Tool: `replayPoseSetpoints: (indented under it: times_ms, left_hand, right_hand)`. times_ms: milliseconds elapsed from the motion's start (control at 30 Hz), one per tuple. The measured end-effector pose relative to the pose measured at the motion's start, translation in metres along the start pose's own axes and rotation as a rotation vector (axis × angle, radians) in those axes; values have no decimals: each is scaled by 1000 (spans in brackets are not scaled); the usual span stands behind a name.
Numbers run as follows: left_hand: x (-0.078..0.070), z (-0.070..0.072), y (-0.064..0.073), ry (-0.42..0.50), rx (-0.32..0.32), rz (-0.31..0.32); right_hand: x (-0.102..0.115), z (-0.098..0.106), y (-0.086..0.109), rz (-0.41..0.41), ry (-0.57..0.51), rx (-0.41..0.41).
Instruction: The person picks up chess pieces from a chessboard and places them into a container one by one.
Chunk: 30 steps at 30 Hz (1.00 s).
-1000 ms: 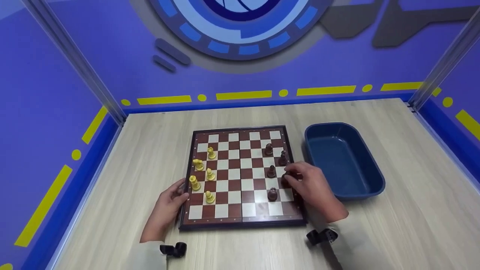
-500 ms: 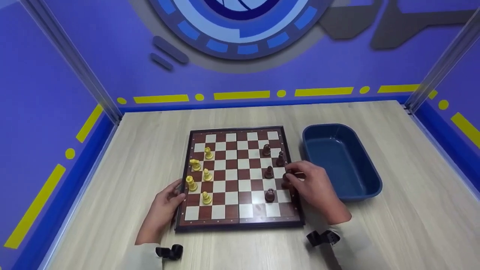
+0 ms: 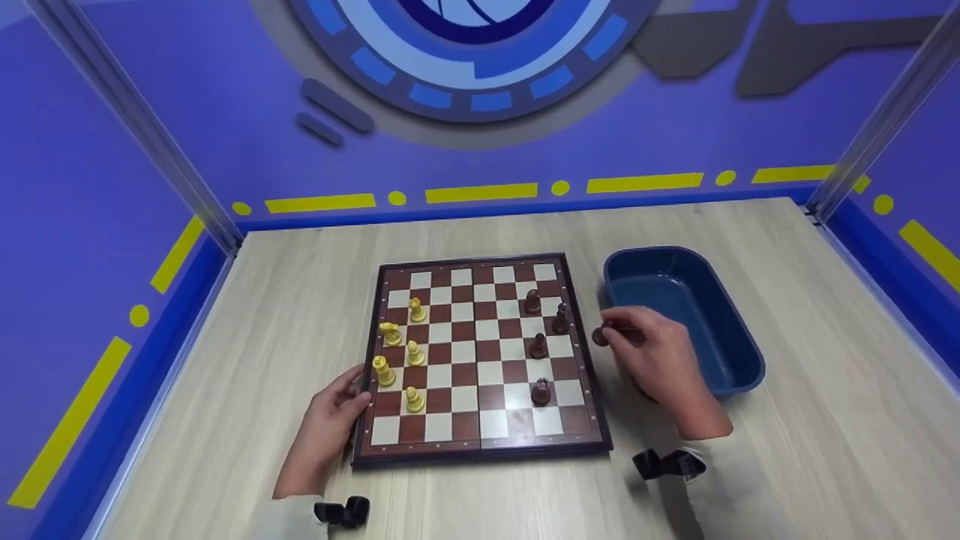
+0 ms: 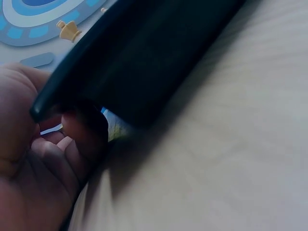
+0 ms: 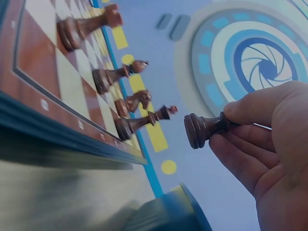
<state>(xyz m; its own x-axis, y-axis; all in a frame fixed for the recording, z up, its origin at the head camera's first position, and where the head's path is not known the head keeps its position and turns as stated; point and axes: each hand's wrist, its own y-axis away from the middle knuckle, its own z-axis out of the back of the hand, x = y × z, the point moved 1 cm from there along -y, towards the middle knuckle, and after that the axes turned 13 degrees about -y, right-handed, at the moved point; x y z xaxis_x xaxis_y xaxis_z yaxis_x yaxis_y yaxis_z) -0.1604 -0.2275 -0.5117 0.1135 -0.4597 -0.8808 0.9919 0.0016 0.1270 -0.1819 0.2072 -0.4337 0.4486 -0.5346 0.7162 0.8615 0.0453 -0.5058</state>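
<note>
In the head view a folding chessboard (image 3: pixel 465 360) lies on the table. My left hand (image 3: pixel 330 424) grips its left edge, thumb by the rim; the left wrist view shows the board's dark edge (image 4: pixel 134 57) between thumb and fingers. My right hand (image 3: pixel 652 352) pinches a dark brown chess piece (image 5: pixel 199 130), its round base out and its top hidden by the fingertips. That hand is between the board's right edge and the blue bin (image 3: pixel 742 330), overlapping the bin's near left rim. Several dark pieces stand on the right half, among them a rook (image 3: pixel 541 391) and a king (image 3: pixel 561 319).
Several yellow pieces stand on the board's left half, including a knight (image 3: pixel 391 333) and a pawn (image 3: pixel 414 399). The open bin sits right of the board on the wooden table (image 3: pixel 315 285). Blue panels (image 3: pixel 480 157) enclose the back and both sides.
My right hand has lifted the dark chess piece off the board's right edge and carried it right towards the bin. My left hand keeps its grip on the board.
</note>
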Motion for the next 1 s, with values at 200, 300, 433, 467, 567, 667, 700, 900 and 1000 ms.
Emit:
replayPoseSetpoints:
  times_ms: [200,300,433,467,567,667,700,900,1000]
  left_hand:
    - [0,2,0,-6,-14,4]
    - [1,1,0,10,-8,-3]
    - [0,0,0,-2,-11,-14]
    - [0,0,0,0,-10,-8]
    - [0,0,1,4,-6,12]
    - [0,-1,1,23,-3,31]
    - [0,-1,1,14,-6,33]
    - [1,0,0,-6,-16,39]
    - [0,0,-1,1,-14,34]
  right_hand:
    - [-3,11,-3,18,-28,-50]
    - [-6,15,-4,14,-36,-66]
    - [-9,19,-5,-8,-44,-66]
    - [-10,20,-5,-12,-44,-66]
    - [-12,22,-5,-23,-41,-70]
    - [-15,23,-5,-25,-34,-73]
    - [-16,23,-5,-25,-31,-72]
    - [-22,27,-4,-29,-22,-75]
    - [-25,29,-4,-35,-6,-74]
